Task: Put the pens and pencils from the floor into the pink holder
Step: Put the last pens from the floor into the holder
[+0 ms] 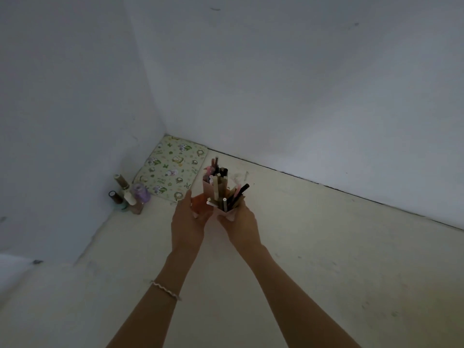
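The pink holder (208, 190) is a multi-compartment paper-like stand near the room's corner, held between both my hands. Several pens and pencils (227, 194) stick up out of its back and right compartments; the front left compartment looks orange inside and holds none that I can see. My left hand (188, 219) grips the holder's left side. Around its right front compartment, from below, is my right hand (239, 226). I cannot tell whether the holder touches the floor. No loose pens show on the floor.
A patterned green and cream pad (170, 169) lies flat in the corner behind the holder. Several small bottles (130, 195) stand against the left wall. White walls meet at the corner; cream floor (326, 247) stretches to the right and toward me.
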### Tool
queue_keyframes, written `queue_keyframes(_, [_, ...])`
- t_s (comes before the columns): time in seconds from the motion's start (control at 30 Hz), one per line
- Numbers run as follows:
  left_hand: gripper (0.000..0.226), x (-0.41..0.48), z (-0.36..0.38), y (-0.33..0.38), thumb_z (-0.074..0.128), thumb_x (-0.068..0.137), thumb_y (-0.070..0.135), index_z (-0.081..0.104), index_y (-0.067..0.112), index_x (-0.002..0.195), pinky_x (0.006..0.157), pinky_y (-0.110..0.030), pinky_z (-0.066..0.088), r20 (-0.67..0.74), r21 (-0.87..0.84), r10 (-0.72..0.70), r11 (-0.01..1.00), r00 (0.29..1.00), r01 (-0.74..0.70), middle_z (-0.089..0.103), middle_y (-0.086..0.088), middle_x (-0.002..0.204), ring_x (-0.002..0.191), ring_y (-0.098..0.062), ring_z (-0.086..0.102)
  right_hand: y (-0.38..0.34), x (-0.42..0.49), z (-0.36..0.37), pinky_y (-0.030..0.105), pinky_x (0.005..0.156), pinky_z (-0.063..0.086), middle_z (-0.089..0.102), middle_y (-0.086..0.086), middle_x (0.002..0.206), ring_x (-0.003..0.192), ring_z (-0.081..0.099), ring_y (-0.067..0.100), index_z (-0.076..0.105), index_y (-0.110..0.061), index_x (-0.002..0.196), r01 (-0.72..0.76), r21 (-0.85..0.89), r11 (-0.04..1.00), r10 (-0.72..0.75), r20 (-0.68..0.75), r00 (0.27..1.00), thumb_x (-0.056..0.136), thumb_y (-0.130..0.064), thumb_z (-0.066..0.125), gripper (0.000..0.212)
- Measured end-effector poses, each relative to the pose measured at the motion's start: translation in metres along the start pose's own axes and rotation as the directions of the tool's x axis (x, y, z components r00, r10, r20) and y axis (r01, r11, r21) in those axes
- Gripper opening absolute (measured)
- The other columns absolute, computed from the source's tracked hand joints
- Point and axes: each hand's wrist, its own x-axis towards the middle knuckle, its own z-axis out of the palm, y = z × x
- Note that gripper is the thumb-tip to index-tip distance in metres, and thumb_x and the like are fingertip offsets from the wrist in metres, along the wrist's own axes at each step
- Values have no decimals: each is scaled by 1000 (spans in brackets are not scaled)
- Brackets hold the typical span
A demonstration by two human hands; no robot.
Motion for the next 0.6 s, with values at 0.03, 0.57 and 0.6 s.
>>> queue_keyframes(0.03, [58, 6, 3, 2, 77, 84, 27, 53, 17, 136, 85, -23, 37, -13, 17, -2, 1000, 1000, 2, 61, 0, 116, 106, -17, 58, -2, 6, -1, 25, 77, 44, 68, 4, 114, 103, 65, 26, 52, -15, 127, 0, 3, 1000, 0, -8, 1000, 84, -26, 71, 49])
queue_keyframes(0.57, [51, 118, 30, 46, 84, 74, 9, 61, 0, 118, 71, -11, 31, -4, -13, -88, 996, 996, 88, 63, -14, 118, 101, -21, 58, -22, 119, -10, 40, 84, 52, 67, 12, 111, 101, 63, 34, 52, -13, 125, -60, -155, 986, 62, 8, 998, 84, -29, 71, 48])
queue_keyframes(0.6, [51, 116, 30, 48, 84, 74, 10, 60, 0, 118, 74, -13, 33, -8, -16, -95, 995, 995, 95, 63, -13, 118, 103, -23, 59, -22, 120, -11, 39, 83, 52, 68, 12, 111, 101, 64, 34, 52, -13, 125, -58, -149, 987, 60, 10, 998, 84, -28, 71, 47])
